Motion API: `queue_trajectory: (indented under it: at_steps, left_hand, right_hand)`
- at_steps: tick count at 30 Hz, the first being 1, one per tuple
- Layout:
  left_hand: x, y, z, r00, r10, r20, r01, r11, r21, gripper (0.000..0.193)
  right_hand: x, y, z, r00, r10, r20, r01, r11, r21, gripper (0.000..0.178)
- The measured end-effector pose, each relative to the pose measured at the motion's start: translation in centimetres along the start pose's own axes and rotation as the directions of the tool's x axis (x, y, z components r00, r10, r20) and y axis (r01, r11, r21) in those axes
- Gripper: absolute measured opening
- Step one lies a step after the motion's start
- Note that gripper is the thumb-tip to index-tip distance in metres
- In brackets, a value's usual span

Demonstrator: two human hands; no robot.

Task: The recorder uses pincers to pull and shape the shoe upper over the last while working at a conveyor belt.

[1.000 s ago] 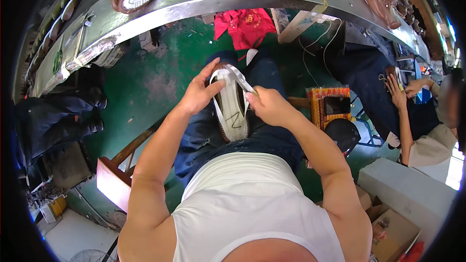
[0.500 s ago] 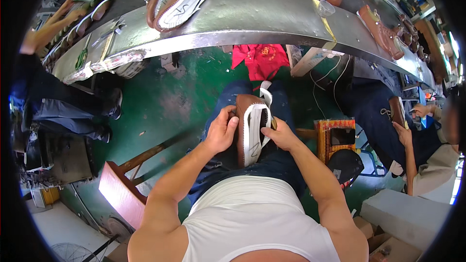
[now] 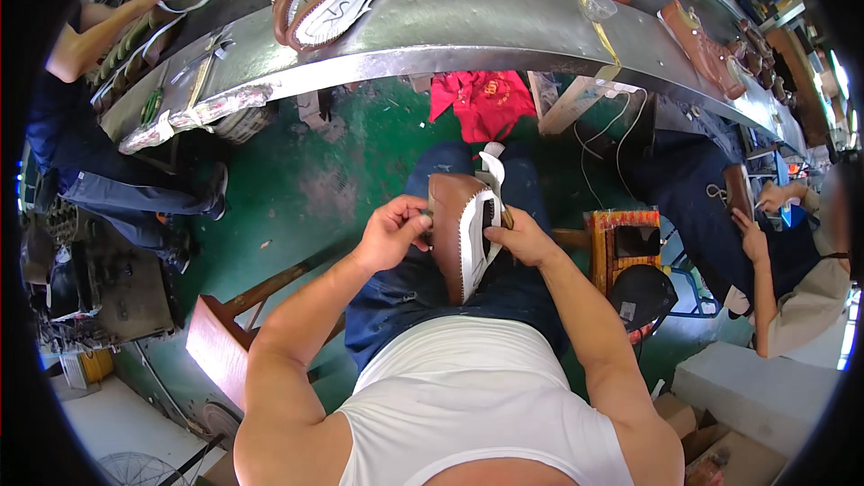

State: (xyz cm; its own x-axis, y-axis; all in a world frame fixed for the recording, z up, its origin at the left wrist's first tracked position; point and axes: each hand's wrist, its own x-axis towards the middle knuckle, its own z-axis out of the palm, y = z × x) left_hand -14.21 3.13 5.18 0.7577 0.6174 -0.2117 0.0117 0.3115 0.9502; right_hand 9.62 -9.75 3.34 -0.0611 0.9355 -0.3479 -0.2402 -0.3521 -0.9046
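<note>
Our right hand (image 3: 520,239) grasps the edge of a brown shoe (image 3: 457,225), thumb by its opening, while our left hand (image 3: 398,230) has thumb and fingers drawn together at the opposite side; we cannot tell whether they pinch anything. We have the shoe tilted over our lap, between our thighs in dark blue trousers (image 3: 391,297), its white strip (image 3: 492,162) curling loose at the far end. To our right sits an orange-patterned seat (image 3: 600,256); farther right, a co-worker (image 3: 805,301) holds another brown shoe (image 3: 739,189). Ahead, beyond a red cloth (image 3: 481,101), two white-soled shoes (image 3: 340,11) lie on the metal bench (image 3: 486,9).
</note>
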Motion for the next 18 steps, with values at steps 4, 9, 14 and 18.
queue_trajectory:
  at_steps: [4,9,14,18]
  left_hand:
    - [0.5,-3.0,-1.5,0.987,-0.156,-0.036,0.123,0.883,-0.453,0.01]
    - [1.6,-5.6,-2.9,0.984,-0.124,-0.124,-0.01,0.667,-0.745,0.02]
    - [1.9,-5.9,-3.6,0.814,-0.338,-0.473,-0.097,0.723,-0.684,0.017]
    - [0.1,-1.9,1.8,0.889,-0.071,-0.453,0.012,0.991,-0.132,0.044]
  right_hand:
    - [1.0,1.2,0.1,0.999,-0.052,-0.013,0.051,0.998,-0.048,0.029]
    - [2.0,1.6,-0.5,0.994,-0.093,-0.051,0.089,0.992,-0.087,0.022]
    - [1.3,0.3,-0.2,0.984,0.007,-0.177,-0.017,0.998,-0.058,0.017]
    - [-0.4,1.4,0.4,0.925,0.011,-0.379,-0.008,1.0,0.008,0.018]
